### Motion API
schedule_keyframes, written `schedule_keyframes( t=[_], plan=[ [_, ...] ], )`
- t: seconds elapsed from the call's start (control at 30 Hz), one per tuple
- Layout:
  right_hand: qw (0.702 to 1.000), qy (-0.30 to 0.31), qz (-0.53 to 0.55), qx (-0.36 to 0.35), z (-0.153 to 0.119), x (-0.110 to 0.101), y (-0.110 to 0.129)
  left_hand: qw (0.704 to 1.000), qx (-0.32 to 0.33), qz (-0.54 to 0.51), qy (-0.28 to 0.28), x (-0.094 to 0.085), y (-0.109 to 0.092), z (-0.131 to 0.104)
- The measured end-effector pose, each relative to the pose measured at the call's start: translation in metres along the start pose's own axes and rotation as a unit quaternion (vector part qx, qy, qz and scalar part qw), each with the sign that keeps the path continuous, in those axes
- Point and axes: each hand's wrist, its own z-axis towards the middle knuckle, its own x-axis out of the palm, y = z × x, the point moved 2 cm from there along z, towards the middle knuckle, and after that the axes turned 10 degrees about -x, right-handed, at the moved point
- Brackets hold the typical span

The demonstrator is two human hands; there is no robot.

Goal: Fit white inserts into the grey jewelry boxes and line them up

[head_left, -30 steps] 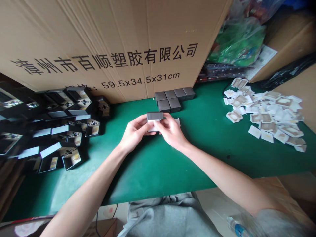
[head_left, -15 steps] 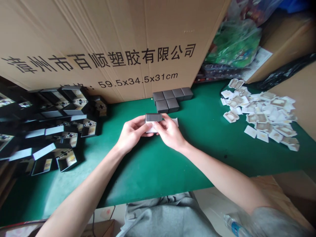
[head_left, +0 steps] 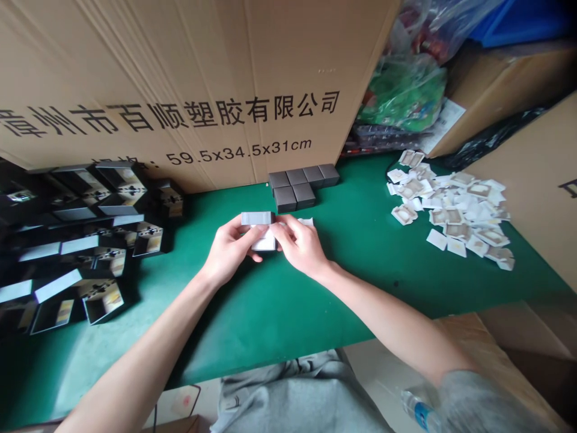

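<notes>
Between my hands is a small box [head_left: 258, 218] with a dark grey lid side and a white inner part [head_left: 265, 240] showing below it. My left hand [head_left: 226, 249] grips its left side, thumb across the front. My right hand [head_left: 303, 243] is at the right side, its thumb and fingertips against the white part. A white piece [head_left: 306, 222] lies on the table just behind my right hand. Several closed dark boxes [head_left: 295, 185] stand in a block behind my hands.
Many open dark boxes [head_left: 103, 297] stand at the left of the green table [head_left: 360, 252]. White inserts [head_left: 455, 213] lie heaped at the right. A large carton [head_left: 202, 60] rises behind; a clear bottle [head_left: 421, 412] is below the table's edge.
The view has shifted, so most things sit further left. The held box is tilted more, with its lid side lighter and more of the white part visible.
</notes>
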Motion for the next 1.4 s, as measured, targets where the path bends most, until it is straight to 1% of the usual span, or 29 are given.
schedule_keyframes(
  t=[0.1,0.2,0.3,0.4,0.43,0.5,0.57,0.6,0.67,0.73,0.77,0.87,0.97,1.03,1.1,1.13,1.17,1.2,1.27,1.33,1.4],
  plan=[
    [0.995,-0.044,-0.079,-0.045,0.004,-0.010,0.002,1.000,0.003,0.002,-0.025,0.000,0.000,0.000],
    [0.986,-0.081,-0.127,-0.071,0.007,-0.020,0.000,0.999,0.000,0.005,-0.047,0.000,0.000,0.002],
    [0.971,-0.127,-0.176,-0.096,0.011,-0.036,-0.005,0.998,0.001,-0.006,-0.070,-0.002,0.000,0.004],
    [0.941,-0.196,-0.258,-0.096,0.018,-0.062,-0.015,0.997,0.003,-0.015,-0.080,-0.002,0.001,0.005],
    [0.927,-0.217,-0.291,-0.095,0.020,-0.072,-0.020,0.997,0.002,-0.015,-0.078,-0.002,0.001,0.005],
    [0.900,-0.243,-0.348,-0.102,0.026,-0.090,-0.029,0.997,0.000,-0.015,-0.070,-0.002,0.000,0.005],
    [0.878,-0.257,-0.394,-0.090,0.028,-0.104,-0.037,0.998,-0.001,-0.015,-0.061,-0.002,0.000,0.004],
    [0.870,-0.251,-0.417,-0.075,0.028,-0.110,-0.040,0.998,0.000,-0.014,-0.059,-0.002,0.000,0.004],
    [0.867,-0.226,-0.441,-0.044,0.023,-0.120,-0.042,0.998,0.003,-0.013,-0.058,-0.002,0.000,0.003],
    [0.866,-0.208,-0.454,-0.029,0.011,-0.132,-0.039,0.998,0.004,-0.012,-0.054,-0.002,-0.001,0.002],
    [0.859,-0.214,-0.465,-0.025,0.002,-0.139,-0.035,0.999,0.004,-0.012,-0.050,-0.002,-0.001,0.002],
    [0.816,-0.264,-0.514,-0.001,-0.035,-0.167,-0.026,0.999,0.004,-0.011,-0.039,-0.003,-0.001,0.002],
    [0.775,-0.290,-0.560,0.048,-0.079,-0.195,-0.026,0.999,0.004,-0.012,-0.033,-0.003,-0.001,0.002],
    [0.769,-0.261,-0.575,0.097,-0.106,-0.207,-0.033,1.000,0.002,-0.013,-0.027,-0.003,-0.001,0.001],
    [0.774,-0.202,-0.581,0.151,-0.126,-0.207,-0.039,1.000,0.001,-0.014,-0.017,-0.003,-0.001,0.001],
    [0.779,-0.179,-0.579,0.161,-0.132,-0.204,-0.040,1.000,0.001,-0.014,-0.012,-0.003,-0.001,0.001],
    [0.786,-0.164,-0.576,0.153,-0.135,-0.197,-0.039,1.000,0.002,-0.014,-0.009,-0.003,-0.001,0.000],
    [0.800,-0.151,-0.566,0.130,-0.136,-0.188,-0.035,1.000,0.003,-0.014,-0.008,-0.002,-0.001,0.000],
    [0.838,-0.124,-0.528,0.060,-0.131,-0.163,-0.023,1.000,0.004,-0.012,-0.008,-0.002,-0.001,0.000],
    [0.887,-0.071,-0.456,-0.013,-0.119,-0.133,-0.009,1.000,0.004,-0.009,-0.012,-0.002,0.000,0.000],
    [0.925,-0.001,-0.374,-0.066,-0.106,-0.105,0.004,1.000,0.002,-0.005,-0.017,-0.002,0.000,0.001]
  ],
)
